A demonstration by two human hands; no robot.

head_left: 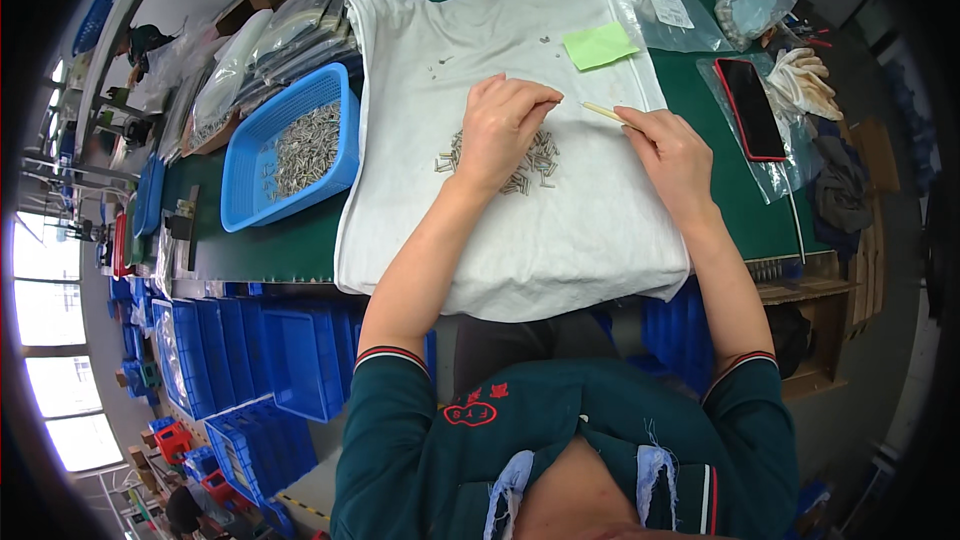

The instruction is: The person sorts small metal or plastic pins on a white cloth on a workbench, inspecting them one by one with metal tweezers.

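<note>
My left hand point(500, 130) is raised over a pile of small metal pins point(520, 180) on a white cloth point(420, 230). Its thumb and forefinger pinch together on something tiny, perhaps one of the pins, too small to make out. In my right hand point(675, 155) is a slim, pale yellow pen-like tool point(605, 114), held between thumb and fingers. The tool's thin tip points left toward the left fingertips, with a small gap between them. Part of the pile is hidden behind my left hand.
To the left stands a blue basket point(345, 155) holding many more metal pins. A green sticky note point(600, 46) lies on the cloth's far right. Beyond the cloth's right edge are a red-edged phone point(750, 110), white gloves point(803, 83) and plastic bags. Bagged stacks line the far side.
</note>
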